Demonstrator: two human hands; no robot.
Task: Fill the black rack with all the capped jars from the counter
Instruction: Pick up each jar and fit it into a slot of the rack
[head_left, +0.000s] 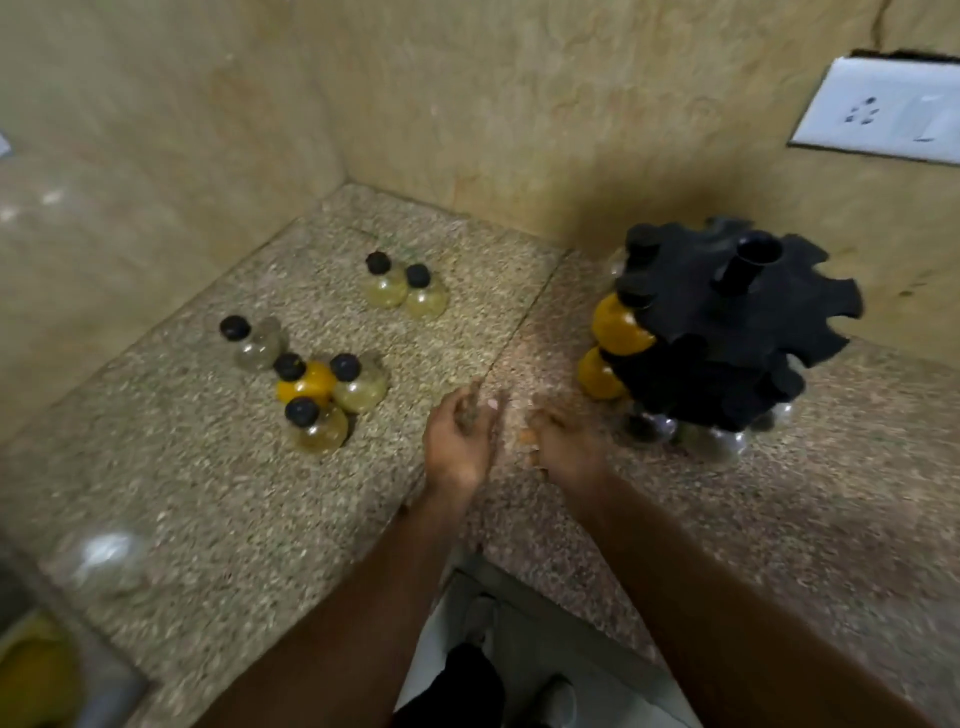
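Observation:
A black tiered rack (727, 322) stands at the right on the counter, against the wall. Two orange jars (618, 327) hang in its left slots, and clear jars (711, 441) sit at its base. Several black-capped jars stand on the counter at the left: a cluster with one orange jar (309, 382) among pale ones, a clear jar (254, 340) beside it, and a pair of pale yellow jars (405, 288) farther back. My left hand (457, 441) and my right hand (566, 447) hover over the counter between cluster and rack, both blurred, fingers loosely spread, holding nothing.
The speckled stone counter (234, 493) fills a corner between two beige walls. A white socket plate (883, 111) is on the right wall. A clear glass object (104, 561) sits near the counter's left front edge. Floor and feet show below the counter edge.

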